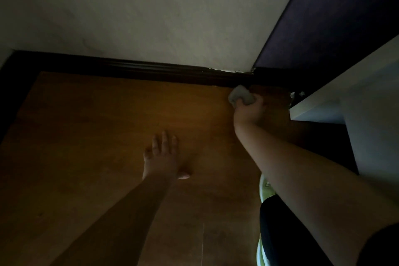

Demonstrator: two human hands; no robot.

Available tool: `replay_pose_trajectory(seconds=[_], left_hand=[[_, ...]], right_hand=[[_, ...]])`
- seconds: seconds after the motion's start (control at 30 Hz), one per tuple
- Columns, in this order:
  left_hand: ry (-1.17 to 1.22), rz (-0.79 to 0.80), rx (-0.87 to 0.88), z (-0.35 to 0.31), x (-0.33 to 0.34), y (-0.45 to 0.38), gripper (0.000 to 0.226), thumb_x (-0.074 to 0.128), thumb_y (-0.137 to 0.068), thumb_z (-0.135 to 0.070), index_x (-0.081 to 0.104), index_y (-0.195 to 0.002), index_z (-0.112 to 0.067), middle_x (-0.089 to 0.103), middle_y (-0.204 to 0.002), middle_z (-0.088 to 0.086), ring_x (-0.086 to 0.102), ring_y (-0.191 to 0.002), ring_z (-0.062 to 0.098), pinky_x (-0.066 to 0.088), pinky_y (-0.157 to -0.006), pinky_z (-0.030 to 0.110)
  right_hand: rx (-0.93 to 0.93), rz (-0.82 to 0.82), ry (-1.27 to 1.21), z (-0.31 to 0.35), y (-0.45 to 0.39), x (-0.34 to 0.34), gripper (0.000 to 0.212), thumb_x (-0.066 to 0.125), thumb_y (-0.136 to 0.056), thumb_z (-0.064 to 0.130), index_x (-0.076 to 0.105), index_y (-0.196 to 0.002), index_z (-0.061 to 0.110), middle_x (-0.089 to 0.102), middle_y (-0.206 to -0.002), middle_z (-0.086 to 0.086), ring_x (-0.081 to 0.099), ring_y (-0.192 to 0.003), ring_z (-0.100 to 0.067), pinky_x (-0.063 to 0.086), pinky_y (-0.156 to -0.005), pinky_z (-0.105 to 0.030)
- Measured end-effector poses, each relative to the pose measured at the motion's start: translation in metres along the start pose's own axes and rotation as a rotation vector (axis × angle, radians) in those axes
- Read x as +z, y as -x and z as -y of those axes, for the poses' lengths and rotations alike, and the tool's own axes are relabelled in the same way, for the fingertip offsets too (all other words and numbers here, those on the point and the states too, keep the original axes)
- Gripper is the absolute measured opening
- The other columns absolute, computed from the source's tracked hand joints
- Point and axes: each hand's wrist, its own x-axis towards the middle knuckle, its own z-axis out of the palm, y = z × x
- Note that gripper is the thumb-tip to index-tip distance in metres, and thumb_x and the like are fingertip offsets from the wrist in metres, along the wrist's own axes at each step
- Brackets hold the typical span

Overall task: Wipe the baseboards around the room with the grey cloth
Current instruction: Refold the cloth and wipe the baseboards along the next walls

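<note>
At the corner where the pale plaster wall meets a dark purple wall panel, head view: the right hand reaches forward with its fingers curled around a bunched grey cloth, gripping it firmly. The cloth protrudes beyond the knuckles and appears to touch the lower edge of the dark brown moulded wooden baseboard, just short of the corner; dim light prevents certainty about contact. Chipped white patches show along the baseboard's top edge just above the cloth. To the right of this hand, a white furniture panel stands close, its lower corner near the wrist. Well apart from the cloth, nearer the person and to the left, the left hand lies flat on the orange-brown wooden floor, fingers straight and slightly spread, thumb out to the side, holding nothing. Below the right forearm, a dark trouser leg and part of a light green and white shoe are visible. A second run of baseboard borders the floor far left of the left hand.
</note>
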Motion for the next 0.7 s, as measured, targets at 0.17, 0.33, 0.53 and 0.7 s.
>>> replay_pose_trajectory(seconds=[0.17,0.33,0.53,0.7], left_hand=[[0.007,0.022,0.004,-0.001,-0.002,-0.002,0.127,0.063,-0.078,-0.073,-0.017,-0.156,-0.014,-0.025,-0.162,0.017,-0.013,-0.151,0.042,0.015,-0.12,0.059],[0.028,0.05,-0.008,-0.005,-0.005,-0.003,0.129,0.065,-0.077,-0.072,-0.019,-0.156,-0.013,-0.028,-0.161,0.018,-0.015,-0.15,0.043,0.014,-0.119,0.062],[0.009,0.025,0.003,-0.001,0.001,-0.003,0.127,0.062,-0.078,-0.073,-0.019,-0.156,-0.013,-0.029,-0.16,0.019,-0.015,-0.15,0.043,0.014,-0.119,0.062],[-0.009,0.02,0.028,0.002,0.004,-0.003,0.125,0.057,-0.079,-0.076,-0.019,-0.156,-0.012,-0.028,-0.16,0.02,-0.016,-0.149,0.044,0.014,-0.118,0.063]], right_hand=[[-0.174,0.218,-0.058,0.031,0.04,0.051,0.04,0.072,-0.086,0.019,0.056,-0.122,0.015,0.048,-0.125,-0.007,0.053,-0.108,-0.019,0.042,-0.086,-0.026],[-0.285,0.328,-0.049,0.057,0.071,0.093,0.035,0.072,-0.085,0.012,0.059,-0.118,0.013,0.048,-0.124,-0.01,0.056,-0.107,-0.026,0.046,-0.091,-0.031],[-0.253,0.342,0.038,0.055,0.047,0.093,0.035,0.07,-0.087,0.015,0.058,-0.12,0.014,0.049,-0.125,-0.011,0.055,-0.11,-0.027,0.041,-0.085,-0.028],[-0.2,0.165,0.17,0.024,-0.011,0.026,0.039,0.072,-0.084,0.017,0.058,-0.121,0.015,0.051,-0.128,-0.013,0.053,-0.116,-0.03,0.039,-0.088,-0.029]])
